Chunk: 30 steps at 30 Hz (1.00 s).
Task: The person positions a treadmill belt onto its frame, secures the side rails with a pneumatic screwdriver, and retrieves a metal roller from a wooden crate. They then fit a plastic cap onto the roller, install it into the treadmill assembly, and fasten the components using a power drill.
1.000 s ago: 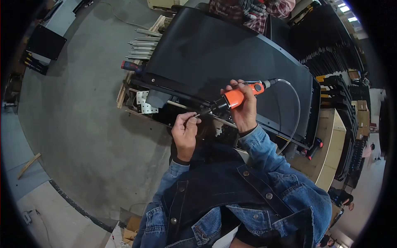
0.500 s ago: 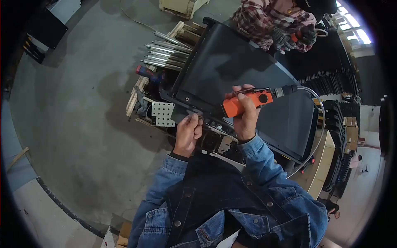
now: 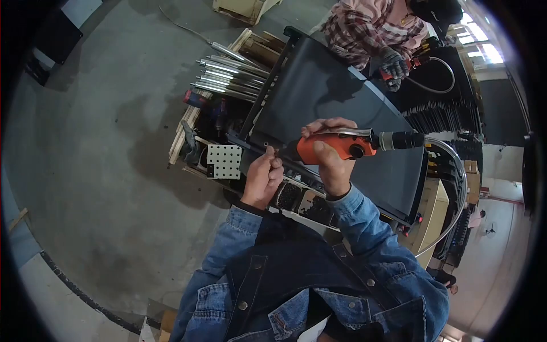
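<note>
right hand (image 3: 330, 170) grip closed around orange corded power screwdriver (image 3: 344, 149) | left hand (image 3: 262, 178) grip pinched shut at its tip

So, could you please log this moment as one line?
right hand: grips orange power screwdriver | left hand: pinched at its tip | under: black flat panel

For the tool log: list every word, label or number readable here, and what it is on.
None readable.
The orange screwdriver in the right hand shows no legible marking.
The white perforated plate bears only holes.
Cartons at the right are too small to read.
</note>
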### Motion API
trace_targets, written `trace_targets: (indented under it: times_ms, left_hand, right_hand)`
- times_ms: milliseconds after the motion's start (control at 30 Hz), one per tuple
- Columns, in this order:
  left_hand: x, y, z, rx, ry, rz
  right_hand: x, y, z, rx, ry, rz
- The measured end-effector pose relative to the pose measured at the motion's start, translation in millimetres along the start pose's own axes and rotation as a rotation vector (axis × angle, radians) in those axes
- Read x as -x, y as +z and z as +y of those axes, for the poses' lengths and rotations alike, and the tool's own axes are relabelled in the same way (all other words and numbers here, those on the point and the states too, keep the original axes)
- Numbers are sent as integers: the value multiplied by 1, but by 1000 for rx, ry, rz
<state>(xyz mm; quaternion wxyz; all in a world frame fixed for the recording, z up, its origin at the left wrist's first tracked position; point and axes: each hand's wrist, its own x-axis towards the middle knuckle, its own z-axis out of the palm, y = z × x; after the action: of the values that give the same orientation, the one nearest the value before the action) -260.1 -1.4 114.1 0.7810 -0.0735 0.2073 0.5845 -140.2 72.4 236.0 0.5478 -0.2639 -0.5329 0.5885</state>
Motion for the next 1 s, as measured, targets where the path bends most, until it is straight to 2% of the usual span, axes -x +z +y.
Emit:
trace_targets:
  times_ms: [33, 100, 233, 300, 400, 567, 633, 733, 800, 833, 867, 933, 1000]
  left_hand:
    - [-2, -6, 2, 2, -4, -4]
    - [-4, -19, 10, 128, -119, -153]
    - [-15, -14, -1, 151, -75, -39]
    - [-21, -9, -3, 527, -156, -151]
    - [-28, -1, -7, 663, -109, -94]
    - [-32, -1, -8, 611, -77, -37]
    - [-32, -1, -10, 597, -60, -21]
    - [-27, -1, -11, 541, -98, 83]
    - [-16, -3, -22, 308, -170, 97]
    - [-8, -5, -30, 214, -146, 99]
    - [-1, -10, -36, 217, -150, 104]
    - [6, -20, -47, 149, -293, 180]
    - [6, -32, -58, 145, -302, 194]
  right_hand:
    - [0, -1, -1, -16, 5, -27]
    - [0, -1, -1, 6, -2, -33]
    - [-2, -2, 2, 111, -47, -93]
    - [-3, 1, 5, 134, -57, -89]
    - [-4, 6, 13, 201, -53, -77]
    - [-14, 9, 23, 256, 11, -79]
    - [-19, 12, 21, 306, 91, -145]
    - [-24, 13, 34, 328, 52, -196]
    - [-23, 13, 37, 304, 57, -202]
    - [-26, 14, 38, 302, 62, -206]
    - [-27, 13, 38, 275, 77, -216]
    - [-32, 14, 38, 245, 84, -255]
    - [-35, 12, 38, 266, 104, -265]
